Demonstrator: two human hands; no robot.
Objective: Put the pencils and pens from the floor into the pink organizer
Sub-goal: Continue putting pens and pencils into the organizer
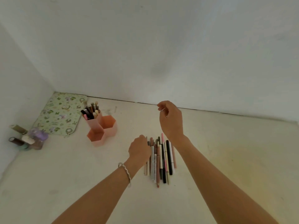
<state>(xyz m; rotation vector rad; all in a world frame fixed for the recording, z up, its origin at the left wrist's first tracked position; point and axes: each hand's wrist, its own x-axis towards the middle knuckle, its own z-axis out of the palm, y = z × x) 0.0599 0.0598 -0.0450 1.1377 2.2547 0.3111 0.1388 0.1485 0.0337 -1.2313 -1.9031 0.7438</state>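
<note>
The pencils and pens [160, 160] lie in a tight row on the floor [226, 159], side by side and partly overlapping, their lengths running toward the back wall [161, 46], near the middle of the visible floor. The left hand [140, 149] reaches down at the left side of the row with its knuckles up and fingers curled under, touching the outermost pieces; whether it has closed on one cannot be told, since the fingertips are hidden. Its forearm stretches in from the lower left, with a pale bracelet [125, 172] around the wrist. The right hand [170, 120] is raised above the far end of the row, wrist bent, fingers loosely curled with thumb and forefinger near each other, holding nothing that can be seen; its forearm crosses over the right side of the row. To the left, nearer the back wall, stands the pink organizer [102, 128], a cluster of hexagonal cups, with the tallest rear cup full of pens and the lower ones showing nothing inside. Beyond it, in the floor's back-left corner, lies a green patterned mat [61, 113], and along the left wall sits a small group of bottles [27, 138].
</note>
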